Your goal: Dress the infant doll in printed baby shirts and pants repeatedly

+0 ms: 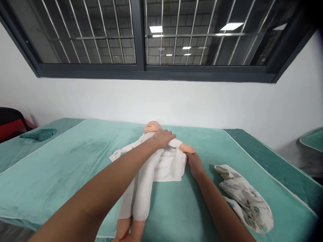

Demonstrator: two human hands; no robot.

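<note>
Teal, soft-looking cloth, a sheet (63, 161), lies under a doll (144, 183) stretched out on its back. The doll's bare lower legs (137, 228) are nearest the person, and its long axis runs away from them, leaning a little rightward toward the head. White trousers (141, 201) cover the legs above that. To the right of the doll, well apart from it, a patterned garment (249, 201) lies crumpled on the sheet, its length slanting toward the doll's arm.

Beside the doll's hip and waist, on the same side, a white cloth panel (169, 168) is spread, its near edge roughly square to the legs. The right hand (195, 164) is at this panel's outer edge, just below the doll's small hand (188, 148). Its fingers are curled inward and partly hidden, so I cannot tell whether they pinch the cloth, the small hand or both.

The relation that seems to matter most is here: the doll's arm on this side reaches out across the body's axis, over the panel, its hand pointing toward the right hand, which is the nearer of the two to that small hand. The left hand (164, 137) crosses above the doll and rests over its chest and shoulder, fingers close together and bent down; whether they grip anything is hidden.

On the doll's other side, a patterned sleeve (128, 148) slants outward. Beyond the doll's head (152, 126) stand a white wall (113, 101) and a barred window (141, 37).
</note>
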